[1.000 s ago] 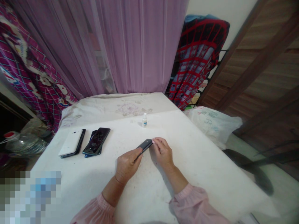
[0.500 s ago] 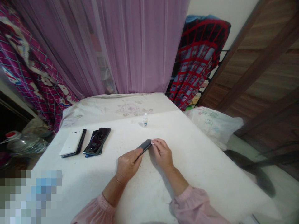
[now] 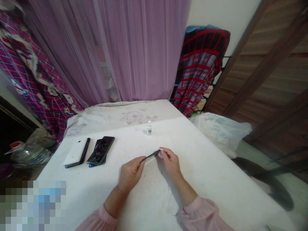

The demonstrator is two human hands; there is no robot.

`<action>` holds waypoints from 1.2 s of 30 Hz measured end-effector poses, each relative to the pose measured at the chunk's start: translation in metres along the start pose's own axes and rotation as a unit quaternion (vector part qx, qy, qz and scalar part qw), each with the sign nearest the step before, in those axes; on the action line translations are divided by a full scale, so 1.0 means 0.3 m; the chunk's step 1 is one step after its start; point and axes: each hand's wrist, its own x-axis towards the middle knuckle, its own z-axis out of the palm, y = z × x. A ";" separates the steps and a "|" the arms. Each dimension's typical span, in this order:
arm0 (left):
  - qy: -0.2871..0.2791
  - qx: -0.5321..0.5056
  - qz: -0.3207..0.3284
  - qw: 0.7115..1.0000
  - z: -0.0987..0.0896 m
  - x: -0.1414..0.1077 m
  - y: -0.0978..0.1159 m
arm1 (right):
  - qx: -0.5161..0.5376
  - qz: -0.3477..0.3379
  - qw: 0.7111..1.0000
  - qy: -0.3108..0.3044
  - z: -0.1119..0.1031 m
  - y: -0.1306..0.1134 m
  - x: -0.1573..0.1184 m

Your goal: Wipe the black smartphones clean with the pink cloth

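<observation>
My left hand (image 3: 132, 170) is closed around the near end of a dark smartphone (image 3: 152, 156), which it holds tilted, thin edge in view, above the white tabletop. At the phone's far end, my right hand (image 3: 170, 160) pinches a small white piece (image 3: 161, 153) against the phone's edge. What that piece is made of is too small to tell. Beyond the hands, a small white bottle (image 3: 149, 129) with a blue label stands upright.
To the left lie a white phone (image 3: 76, 153) on a dark one, and a black phone (image 3: 101, 150) crosswise on a blue-edged one. A faint clear item (image 3: 137, 129) is by the bottle. A plastic bag (image 3: 220, 131) borders the table's right; a large water bottle (image 3: 29, 154) stands left.
The phone has been turned from showing its flat dark face to nearly edge-on. My right hand has stayed at its far end, the white piece still pinched. The view has tipped slightly up.
</observation>
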 end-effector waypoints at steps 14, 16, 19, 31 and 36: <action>-0.227 0.127 -0.076 0.963 -0.013 0.172 0.124 | -0.024 -0.059 0.998 -0.013 0.003 -0.111 0.001; -0.142 0.055 -0.078 0.985 -0.014 0.156 0.115 | -0.046 -0.119 0.992 -0.027 0.005 -0.171 0.016; 0.019 -0.088 -0.105 0.990 0.011 0.129 0.109 | -0.094 -0.226 0.969 -0.046 0.008 -0.273 0.034; 0.126 -0.199 -0.199 0.951 0.055 0.029 0.140 | -0.189 -0.311 0.930 -0.043 0.014 -0.317 -0.005; 0.051 -0.058 -0.119 0.990 -0.070 0.071 0.153 | -0.197 -0.311 0.926 -0.087 0.019 -0.345 -0.012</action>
